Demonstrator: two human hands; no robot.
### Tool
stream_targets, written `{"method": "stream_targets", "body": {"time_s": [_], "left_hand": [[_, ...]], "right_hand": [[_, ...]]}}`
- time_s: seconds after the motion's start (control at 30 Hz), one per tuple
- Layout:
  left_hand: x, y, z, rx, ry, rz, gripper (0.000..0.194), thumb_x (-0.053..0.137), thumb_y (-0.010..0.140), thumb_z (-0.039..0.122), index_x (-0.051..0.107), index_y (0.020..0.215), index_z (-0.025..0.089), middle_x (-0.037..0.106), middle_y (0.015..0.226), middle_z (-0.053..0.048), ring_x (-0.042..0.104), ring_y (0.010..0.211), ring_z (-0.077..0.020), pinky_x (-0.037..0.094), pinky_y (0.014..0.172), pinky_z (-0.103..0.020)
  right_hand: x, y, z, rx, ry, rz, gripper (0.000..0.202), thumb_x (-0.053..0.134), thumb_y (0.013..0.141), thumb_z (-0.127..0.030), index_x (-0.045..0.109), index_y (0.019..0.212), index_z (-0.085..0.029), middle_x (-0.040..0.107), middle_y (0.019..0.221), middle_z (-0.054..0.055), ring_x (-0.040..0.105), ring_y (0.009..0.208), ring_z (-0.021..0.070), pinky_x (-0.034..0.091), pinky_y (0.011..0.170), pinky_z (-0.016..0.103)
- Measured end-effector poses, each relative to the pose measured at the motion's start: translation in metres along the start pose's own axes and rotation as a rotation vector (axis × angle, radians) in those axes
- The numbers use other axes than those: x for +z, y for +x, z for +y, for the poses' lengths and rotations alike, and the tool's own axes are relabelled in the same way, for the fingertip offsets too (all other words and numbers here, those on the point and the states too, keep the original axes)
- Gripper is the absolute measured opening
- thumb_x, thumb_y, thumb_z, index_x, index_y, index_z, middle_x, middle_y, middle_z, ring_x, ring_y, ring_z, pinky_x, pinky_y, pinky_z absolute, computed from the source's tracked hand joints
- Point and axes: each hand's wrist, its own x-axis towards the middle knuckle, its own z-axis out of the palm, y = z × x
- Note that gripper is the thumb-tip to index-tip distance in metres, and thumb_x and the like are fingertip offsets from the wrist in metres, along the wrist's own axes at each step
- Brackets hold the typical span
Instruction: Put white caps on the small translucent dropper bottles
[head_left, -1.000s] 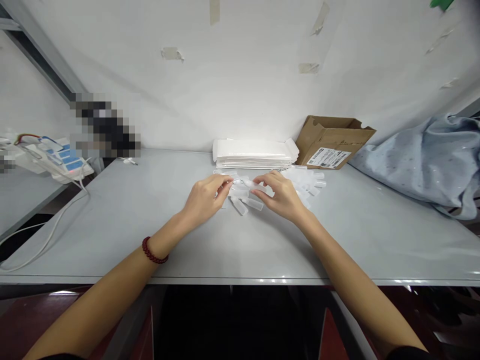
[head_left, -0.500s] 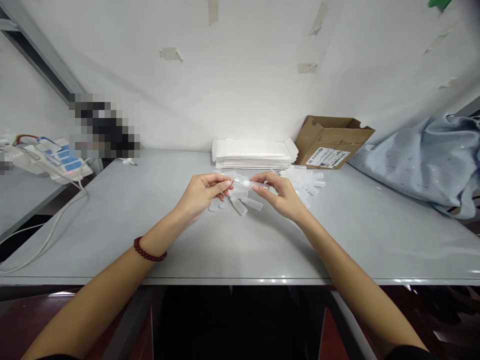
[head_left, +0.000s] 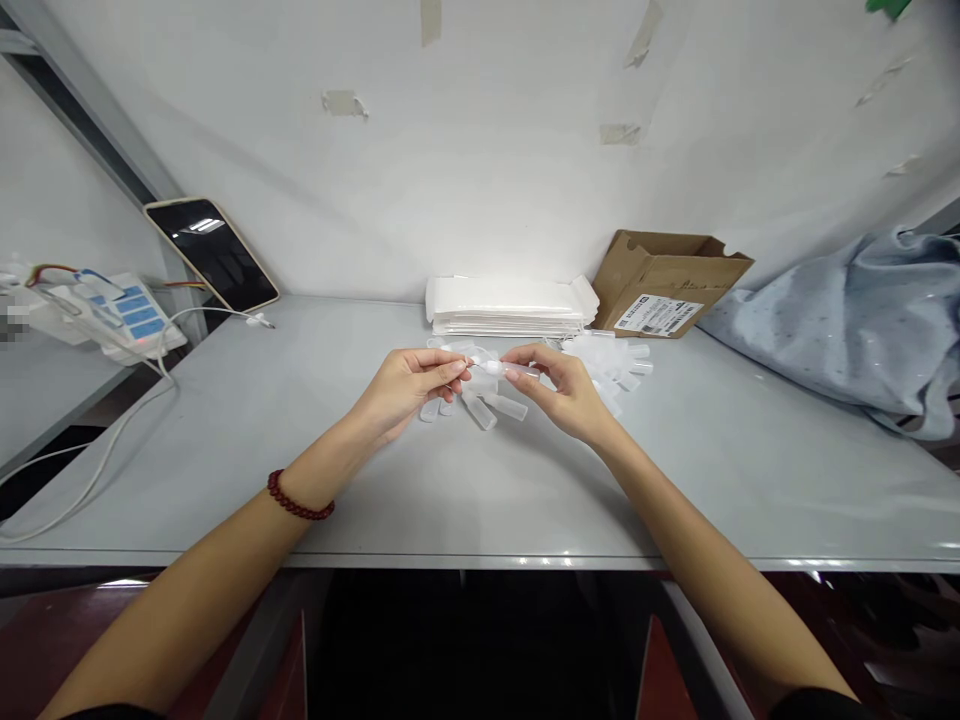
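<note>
Near the middle of the table, my right hand (head_left: 559,385) grips a small translucent plastic tube (head_left: 526,371), its white end turned to the left. My left hand (head_left: 416,385) is closed in a pinch right beside that white end; whatever lies between its fingertips is too small to make out. Below and behind both hands lies a loose pile of similar translucent pieces (head_left: 478,411), partly covered by the fingers. A second heap of translucent pieces (head_left: 626,365) sits just right of my right hand.
Behind the hands, a stack of flat white packets (head_left: 510,305) lies against the wall. An open cardboard box (head_left: 664,285) and a pale blue cloth bag (head_left: 840,320) stand to the right. At left are a phone (head_left: 214,255), a power strip (head_left: 131,315) and a white cable (head_left: 112,455).
The fingertips of my left hand have edged slightly to the right, nearer the tube's white end. My right hand keeps its hold on the tube.
</note>
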Motion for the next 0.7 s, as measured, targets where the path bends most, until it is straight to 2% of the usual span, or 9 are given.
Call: {"method": "stream_targets", "body": {"time_s": [0.7], "left_hand": [[0.0005,-0.0006,-0.0009,0.006,0.017,0.005,0.015,0.076,0.073,0.028,0.076,0.081,0.016,0.068,0.081,-0.006,0.055,0.067,-0.0117,0.047,0.064,-0.028]], "right_hand": [[0.0010,-0.0004,0.0020,-0.015,-0.045,-0.001,0.018,0.060,0.087,-0.037,0.066,0.092,-0.021,0.070,0.093,0.003,0.060,0.085,0.0183,0.047,0.076,0.032]]}}
